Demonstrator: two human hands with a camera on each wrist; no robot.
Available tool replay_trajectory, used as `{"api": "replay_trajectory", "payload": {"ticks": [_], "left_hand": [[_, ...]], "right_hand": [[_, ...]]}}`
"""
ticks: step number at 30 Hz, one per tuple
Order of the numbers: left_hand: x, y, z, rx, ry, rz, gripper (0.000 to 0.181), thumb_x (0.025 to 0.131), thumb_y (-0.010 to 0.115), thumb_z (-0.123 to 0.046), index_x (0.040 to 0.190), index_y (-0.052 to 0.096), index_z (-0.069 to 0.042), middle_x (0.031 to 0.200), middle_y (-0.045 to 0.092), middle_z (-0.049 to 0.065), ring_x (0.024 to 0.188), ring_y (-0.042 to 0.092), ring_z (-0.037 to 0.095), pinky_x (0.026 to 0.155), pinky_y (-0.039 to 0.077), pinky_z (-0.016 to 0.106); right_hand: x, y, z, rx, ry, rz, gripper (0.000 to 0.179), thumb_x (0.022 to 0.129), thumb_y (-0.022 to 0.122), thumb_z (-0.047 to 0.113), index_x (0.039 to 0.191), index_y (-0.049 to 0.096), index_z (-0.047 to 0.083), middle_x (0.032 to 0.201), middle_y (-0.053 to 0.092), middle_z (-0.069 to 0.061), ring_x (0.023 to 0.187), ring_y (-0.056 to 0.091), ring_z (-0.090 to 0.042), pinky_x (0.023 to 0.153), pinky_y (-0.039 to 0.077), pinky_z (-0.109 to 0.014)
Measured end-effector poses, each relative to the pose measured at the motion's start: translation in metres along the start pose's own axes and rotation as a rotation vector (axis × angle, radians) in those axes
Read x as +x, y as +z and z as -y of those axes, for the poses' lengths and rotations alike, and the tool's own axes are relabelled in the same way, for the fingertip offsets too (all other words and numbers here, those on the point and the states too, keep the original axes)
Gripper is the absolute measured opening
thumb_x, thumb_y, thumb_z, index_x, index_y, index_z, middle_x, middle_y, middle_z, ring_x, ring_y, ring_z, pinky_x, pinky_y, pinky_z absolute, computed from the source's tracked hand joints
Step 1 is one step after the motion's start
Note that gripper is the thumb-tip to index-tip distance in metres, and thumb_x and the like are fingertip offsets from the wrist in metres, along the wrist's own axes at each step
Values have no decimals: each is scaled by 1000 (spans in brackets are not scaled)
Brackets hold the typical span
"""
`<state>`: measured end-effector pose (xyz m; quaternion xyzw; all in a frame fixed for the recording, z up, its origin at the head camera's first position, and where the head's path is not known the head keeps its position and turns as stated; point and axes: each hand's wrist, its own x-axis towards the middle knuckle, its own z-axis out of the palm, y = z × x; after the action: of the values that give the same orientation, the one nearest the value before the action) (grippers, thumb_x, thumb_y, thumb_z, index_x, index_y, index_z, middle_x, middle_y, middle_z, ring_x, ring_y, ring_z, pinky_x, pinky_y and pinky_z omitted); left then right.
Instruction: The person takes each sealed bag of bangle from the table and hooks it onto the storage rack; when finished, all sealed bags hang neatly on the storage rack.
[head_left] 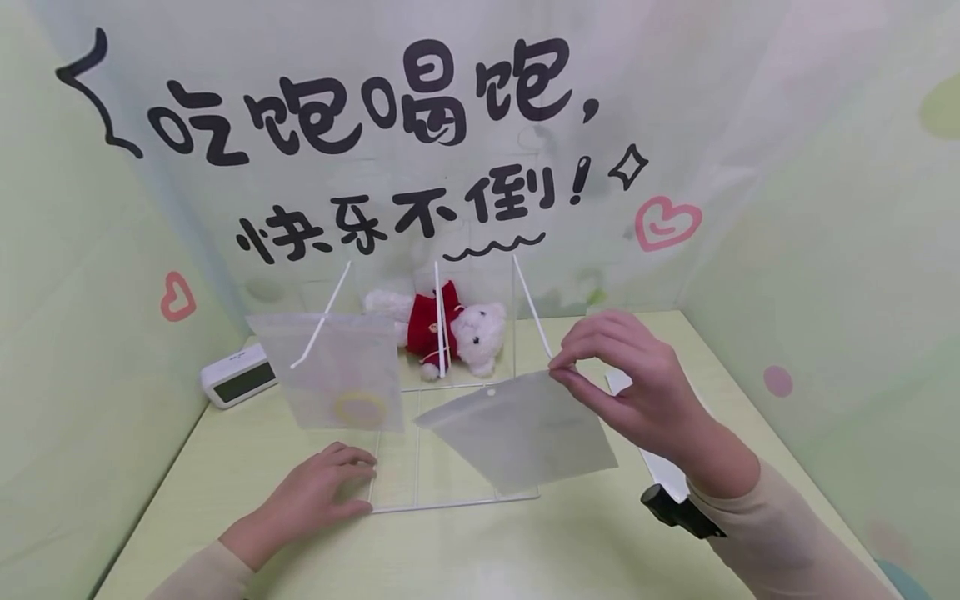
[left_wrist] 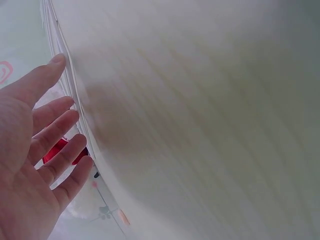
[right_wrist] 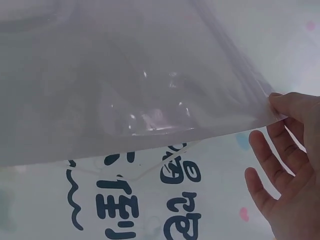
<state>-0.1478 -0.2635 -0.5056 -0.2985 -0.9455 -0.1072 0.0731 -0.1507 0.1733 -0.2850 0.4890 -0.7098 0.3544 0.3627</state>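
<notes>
My right hand (head_left: 645,387) pinches one top corner of a translucent zip bag (head_left: 525,437) between thumb and fingertips. The bag hangs slanted over the right part of a white wire rack (head_left: 465,503), and a small hole shows near its top edge. In the right wrist view the bag (right_wrist: 140,100) looks flat, with nothing visible inside. A similar bag (head_left: 360,358) hangs on the rack's left prong (head_left: 320,325). My left hand (head_left: 315,487) rests its fingertips at the left side of the rack's base, fingers loosely extended; its wrist view shows them along the wires (left_wrist: 75,95).
A white plush bear (head_left: 480,333) in a red top lies behind the middle prong (head_left: 441,333). At the back left stands a white digital clock (head_left: 240,377). A flat white item (head_left: 663,471) lies beneath the right forearm. Printed curtains enclose the table on three sides.
</notes>
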Motion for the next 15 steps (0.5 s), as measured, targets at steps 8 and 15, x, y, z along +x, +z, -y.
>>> {"api": "replay_trajectory", "payload": {"ticks": [8,15], "left_hand": [[-1,0,-1,-1,4,-9,44,80,86,-44,116,77,-21,127,69,-10,115,61,16,97,58,43],[0,1,-2,-5,9,-15,44,79,86,-43,115,78,-20,126,69,-8,115,61,16,96,59,42]], "right_hand": [[14,8,5,17,17,45,3,93,76,14,95,77,12,91,73,4,97,64,-17,96,45,-27],[26,18,4,51,-5,54,13,85,81,5,95,77,12,91,73,4,91,63,-15,91,46,-29]]}}
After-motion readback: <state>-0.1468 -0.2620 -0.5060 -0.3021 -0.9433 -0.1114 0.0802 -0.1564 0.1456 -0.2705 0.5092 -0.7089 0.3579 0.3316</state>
